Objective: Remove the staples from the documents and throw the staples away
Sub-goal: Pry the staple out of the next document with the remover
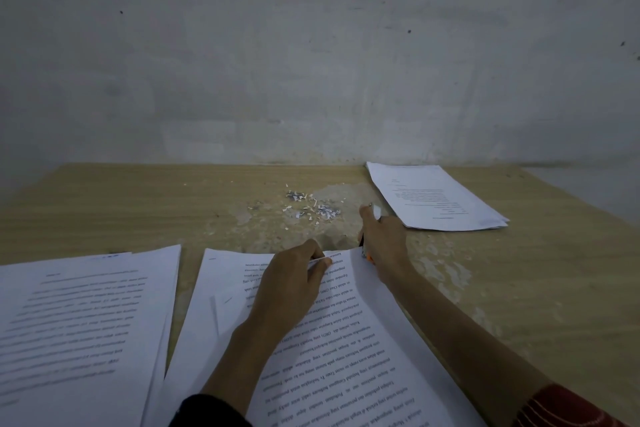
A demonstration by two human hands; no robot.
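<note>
A printed document (pixel 346 350) lies in front of me on the wooden table (pixel 138 204), its text upside down. My left hand (pixel 291 281) pinches the far top corner of its upper sheet. My right hand (pixel 381 239) grips a small tool (pixel 375 211) with a metal tip and an orange part, held at that same top edge. A scatter of small staples and paper bits (pixel 311 206) lies on the table beyond the hands. The staple under the hands is hidden.
A second stack of printed pages (pixel 79 329) lies at the near left. A third stack (pixel 436 196) sits at the far right by the grey wall (pixel 311 62). The tabletop's surface is worn and peeling around the middle.
</note>
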